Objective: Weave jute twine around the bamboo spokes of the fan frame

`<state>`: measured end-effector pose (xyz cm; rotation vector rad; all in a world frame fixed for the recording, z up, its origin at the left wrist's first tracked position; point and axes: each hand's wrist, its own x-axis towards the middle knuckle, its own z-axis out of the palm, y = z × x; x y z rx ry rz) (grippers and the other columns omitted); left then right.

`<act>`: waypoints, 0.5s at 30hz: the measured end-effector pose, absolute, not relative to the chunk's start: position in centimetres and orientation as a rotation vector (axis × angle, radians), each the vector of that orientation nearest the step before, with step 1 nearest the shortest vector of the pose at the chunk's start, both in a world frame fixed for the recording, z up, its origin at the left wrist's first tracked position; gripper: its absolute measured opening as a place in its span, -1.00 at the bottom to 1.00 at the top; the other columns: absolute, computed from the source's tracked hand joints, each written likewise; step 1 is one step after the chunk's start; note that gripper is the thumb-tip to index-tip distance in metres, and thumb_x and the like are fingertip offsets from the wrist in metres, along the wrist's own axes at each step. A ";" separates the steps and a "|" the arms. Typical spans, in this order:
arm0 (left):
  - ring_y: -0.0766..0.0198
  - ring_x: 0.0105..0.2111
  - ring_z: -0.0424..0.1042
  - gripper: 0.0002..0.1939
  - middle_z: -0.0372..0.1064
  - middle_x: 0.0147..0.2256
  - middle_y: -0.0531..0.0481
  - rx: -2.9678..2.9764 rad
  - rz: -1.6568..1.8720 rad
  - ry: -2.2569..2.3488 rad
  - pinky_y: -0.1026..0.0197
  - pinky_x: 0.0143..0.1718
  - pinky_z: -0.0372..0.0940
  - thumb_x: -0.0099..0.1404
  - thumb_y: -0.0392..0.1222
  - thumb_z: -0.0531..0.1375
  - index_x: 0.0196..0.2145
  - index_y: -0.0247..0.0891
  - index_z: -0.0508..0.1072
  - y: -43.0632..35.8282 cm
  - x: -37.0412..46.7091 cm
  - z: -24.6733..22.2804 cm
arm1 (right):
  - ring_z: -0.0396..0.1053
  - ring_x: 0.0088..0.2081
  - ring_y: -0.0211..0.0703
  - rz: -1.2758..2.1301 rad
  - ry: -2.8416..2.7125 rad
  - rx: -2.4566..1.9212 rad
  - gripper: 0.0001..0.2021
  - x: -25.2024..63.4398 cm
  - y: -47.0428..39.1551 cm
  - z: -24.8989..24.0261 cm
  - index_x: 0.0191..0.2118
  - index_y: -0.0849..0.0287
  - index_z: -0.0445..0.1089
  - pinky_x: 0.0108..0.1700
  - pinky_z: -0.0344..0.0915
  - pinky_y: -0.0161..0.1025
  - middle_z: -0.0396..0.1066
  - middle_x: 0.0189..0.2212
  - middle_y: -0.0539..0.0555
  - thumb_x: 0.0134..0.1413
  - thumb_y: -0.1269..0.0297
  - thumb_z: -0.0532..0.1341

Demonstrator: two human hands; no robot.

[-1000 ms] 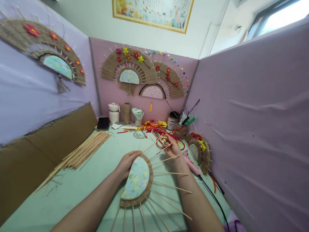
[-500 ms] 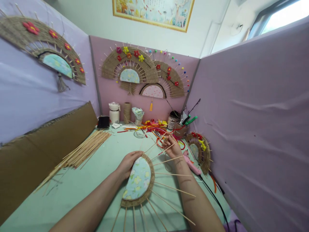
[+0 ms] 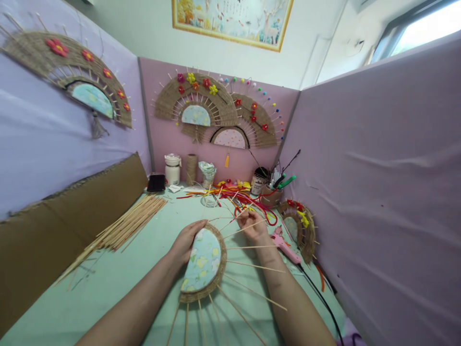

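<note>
My left hand [image 3: 188,241] grips the upper end of a half-round fan [image 3: 202,262], its thumb over the pale blue flowered cloth face. A woven twine rim [image 3: 222,259] runs along the curved edge, and several thin wooden sticks [image 3: 252,247] fan outward from it. Off the fan's upper right side, my right hand [image 3: 253,225] has its fingers pinched together on a thin strand of twine [image 3: 222,218], which stretches across from the fan's top. Some of the sticks pass in front of my right hand and forearm.
Loose sticks [image 3: 126,223] lie at left beside a cardboard strip [image 3: 79,216]. A pink glue gun [image 3: 286,247] with a black cord rests right of my right forearm. Coloured pipe cleaners [image 3: 237,194], a twine spool [image 3: 191,169] and a pen pot [image 3: 271,196] stand behind. Finished fans [image 3: 196,96] hang on the partitions.
My right hand has come lower and slightly left, and the twine now runs nearly level between it and the fan. My left hand and the fan have shifted slightly left.
</note>
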<state>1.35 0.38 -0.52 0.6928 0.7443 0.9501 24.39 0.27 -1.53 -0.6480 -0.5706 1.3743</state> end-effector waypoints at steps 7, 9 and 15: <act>0.35 -0.46 0.46 -0.80 0.51 -0.38 0.00 0.607 1.168 0.760 0.32 -0.39 0.36 0.11 -0.34 0.24 -0.25 -0.33 0.49 1.1 1.2 -0.9 | -0.03 -0.71 -0.43 1.691 -0.639 -0.761 -0.90 20.2 -0.7 -1.9 -0.52 0.19 0.27 -0.62 -0.03 -0.42 0.07 -0.75 -0.18 -0.20 0.43 0.24; 0.35 -0.47 0.45 -0.78 0.49 -0.41 0.01 0.606 1.173 0.747 0.31 -0.39 0.35 0.12 -0.33 0.23 -0.22 -0.32 0.48 1.1 1.3 -1.2 | -0.01 -0.70 -0.44 1.722 -0.698 -0.822 -0.85 19.1 -1.3 -2.0 -0.38 0.21 0.37 -0.61 -0.06 -0.44 0.12 -0.73 -0.18 -0.21 0.43 0.27; 0.32 -0.50 0.44 -0.69 0.46 -0.47 0.02 0.572 1.027 0.747 0.28 -0.41 0.34 0.14 -0.27 0.19 -0.13 -0.32 0.45 0.5 1.6 -0.9 | 0.26 -0.57 -0.35 1.719 -0.979 -0.969 -0.78 18.2 -1.9 -2.3 -0.32 0.25 0.45 -0.53 0.11 -0.39 0.43 -0.52 -0.02 -0.18 0.31 0.33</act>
